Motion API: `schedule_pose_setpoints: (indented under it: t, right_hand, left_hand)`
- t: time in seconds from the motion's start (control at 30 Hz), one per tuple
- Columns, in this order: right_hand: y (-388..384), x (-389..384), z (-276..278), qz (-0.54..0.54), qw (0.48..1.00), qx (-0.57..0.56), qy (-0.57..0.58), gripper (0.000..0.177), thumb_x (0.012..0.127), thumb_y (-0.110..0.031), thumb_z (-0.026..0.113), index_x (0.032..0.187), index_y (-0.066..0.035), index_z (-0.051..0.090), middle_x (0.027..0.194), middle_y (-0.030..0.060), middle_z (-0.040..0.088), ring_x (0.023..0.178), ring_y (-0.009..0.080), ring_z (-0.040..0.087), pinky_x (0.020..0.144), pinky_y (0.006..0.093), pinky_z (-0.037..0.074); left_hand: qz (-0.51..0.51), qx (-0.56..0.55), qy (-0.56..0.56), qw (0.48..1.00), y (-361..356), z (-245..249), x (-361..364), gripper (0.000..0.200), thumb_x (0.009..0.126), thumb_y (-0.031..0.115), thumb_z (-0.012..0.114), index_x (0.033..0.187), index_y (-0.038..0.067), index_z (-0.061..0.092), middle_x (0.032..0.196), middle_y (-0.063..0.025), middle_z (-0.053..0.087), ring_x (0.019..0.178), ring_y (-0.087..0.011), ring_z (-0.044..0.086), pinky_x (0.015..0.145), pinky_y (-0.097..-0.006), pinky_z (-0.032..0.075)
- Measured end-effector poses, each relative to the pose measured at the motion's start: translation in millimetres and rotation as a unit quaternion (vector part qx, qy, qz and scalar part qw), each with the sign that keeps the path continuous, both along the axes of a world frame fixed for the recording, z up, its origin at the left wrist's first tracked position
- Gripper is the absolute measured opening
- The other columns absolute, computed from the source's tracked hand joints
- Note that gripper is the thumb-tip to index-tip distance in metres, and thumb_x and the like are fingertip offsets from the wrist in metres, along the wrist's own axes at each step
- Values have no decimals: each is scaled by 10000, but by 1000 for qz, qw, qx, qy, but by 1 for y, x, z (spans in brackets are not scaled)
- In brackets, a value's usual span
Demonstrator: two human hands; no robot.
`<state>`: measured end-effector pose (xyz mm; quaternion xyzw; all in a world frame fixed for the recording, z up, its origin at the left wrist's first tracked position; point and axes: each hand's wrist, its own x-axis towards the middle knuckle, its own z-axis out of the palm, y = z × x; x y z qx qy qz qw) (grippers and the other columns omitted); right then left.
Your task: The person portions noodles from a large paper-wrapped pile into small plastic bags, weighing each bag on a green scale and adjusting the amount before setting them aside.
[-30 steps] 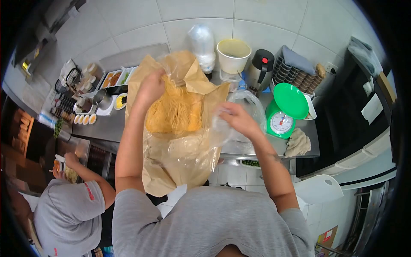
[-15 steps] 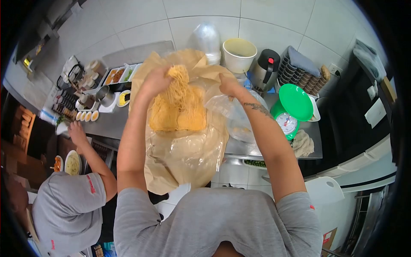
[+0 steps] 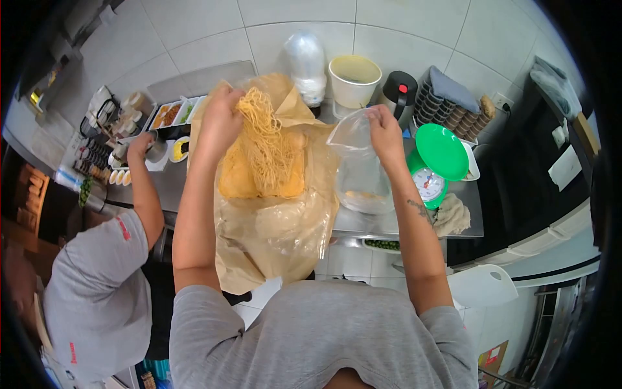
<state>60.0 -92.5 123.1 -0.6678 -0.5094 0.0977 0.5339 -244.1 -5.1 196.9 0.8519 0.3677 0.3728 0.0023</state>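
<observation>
The fingers of the left hand (image 3: 220, 122) are closed tight around the top of a hank of thin yellow noodles (image 3: 262, 133). The strands hang loose from that pinch, down onto the noodle block (image 3: 241, 181) lying in the opened brown paper wrap (image 3: 259, 253). The right hand (image 3: 387, 133) is raised too, its fingers pinched shut on the rim of a clear plastic bag (image 3: 359, 175), which droops limp with its bottom on the tabletop (image 3: 162, 185), just beside the wrap.

By the look of them the noodles are light, soft and tangly. A grip high on the bunch carries them, but loose ends can snag on the block or slide out of a slack hold, and hard squeezing may break them. The bag is thin, slick and floppy, with no shape of its own, so the rim is the place to hold it.

Further right stand a green kitchen scale (image 3: 442, 152) and a crumpled cloth (image 3: 450, 214), with a white tub (image 3: 354, 81) behind. Far left, a co-worker's hand (image 3: 139, 146) reaches among small containers.
</observation>
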Motion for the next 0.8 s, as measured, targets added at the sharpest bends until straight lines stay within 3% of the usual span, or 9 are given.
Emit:
schedule_pose_setpoints:
  t: [0.03, 0.07, 0.17, 0.27, 0.4, 0.47, 0.57, 0.7, 0.8]
  right_hand:
    - [-10, -8, 11, -10, 1000, 20, 20, 174, 872, -154, 487, 960, -32, 576, 818, 137, 608, 727, 209, 561, 700, 306, 437]
    - [-17, -16, 20, -20, 998, 40, 41, 168, 878, -150, 484, 968, -35, 569, 815, 136, 606, 718, 210, 558, 693, 304, 437]
    - [-29, -36, 34, -42, 995, 87, 11, 131, 868, -91, 462, 966, -41, 535, 870, 192, 607, 806, 394, 572, 673, 429, 445]
    - [-24, -48, 30, -54, 981, 180, -50, 127, 867, -82, 474, 981, -52, 522, 856, 196, 597, 773, 401, 571, 637, 447, 440]
    - [-11, -70, 2, -27, 984, 161, -67, 118, 875, -93, 475, 987, -58, 474, 814, 204, 579, 743, 410, 564, 612, 462, 430]
    - [-3, -86, -21, 2, 988, 137, -74, 91, 897, -118, 458, 964, -56, 458, 774, 203, 566, 732, 409, 562, 584, 455, 421]
    - [11, -111, -59, 39, 998, 34, -33, 123, 888, -154, 488, 961, -63, 450, 735, 194, 563, 700, 400, 563, 571, 447, 421]
    - [18, -135, -68, 113, 991, -17, 69, 148, 871, -181, 524, 951, -62, 487, 734, 182, 573, 693, 394, 565, 580, 438, 427]
    - [21, -151, -66, 165, 984, -4, 65, 133, 850, -160, 547, 934, -59, 526, 775, 163, 592, 706, 389, 563, 602, 436, 432]
  left_hand:
    - [5, 45, 19, 999, 1, -13, -1, 309, 692, -2, 532, 996, 3, 589, 908, -187, 531, 915, -361, 509, 812, -394, 416]
    - [41, -40, 91, 994, -2, -28, 1, 354, 681, -4, 540, 1033, 16, 575, 942, -198, 527, 942, -371, 500, 828, -396, 417]
    - [70, -144, 216, 963, -39, -101, 15, 492, 657, -5, 561, 1143, 65, 526, 1102, -209, 481, 1061, -375, 452, 876, -403, 411]
    - [62, -169, 221, 959, -68, -146, 20, 567, 673, -10, 570, 1221, 103, 485, 1242, -175, 430, 1146, -340, 419, 909, -403, 400]
    - [16, -315, -63, 947, -43, -132, -12, 551, 697, -65, 508, 1215, 121, 502, 1161, -150, 532, 1087, -296, 506, 897, -320, 418]
    - [0, -423, -274, 864, -34, -122, -28, 537, 687, -115, 442, 1187, 69, 514, 1095, -110, 574, 998, -223, 562, 849, -284, 445]
    - [-137, -455, -418, 775, -37, -95, -42, 511, 701, -133, 422, 1180, 22, 509, 1090, -75, 575, 983, -170, 558, 827, -272, 460]
    - [-163, -478, -387, 771, -41, -108, -35, 568, 683, -162, 356, 1210, 6, 486, 1077, -88, 583, 978, -173, 557, 832, -272, 456]
    - [-79, -465, -153, 868, -49, -118, -8, 425, 755, -67, 436, 1169, -2, 510, 1066, -104, 578, 991, -191, 546, 838, -300, 441]
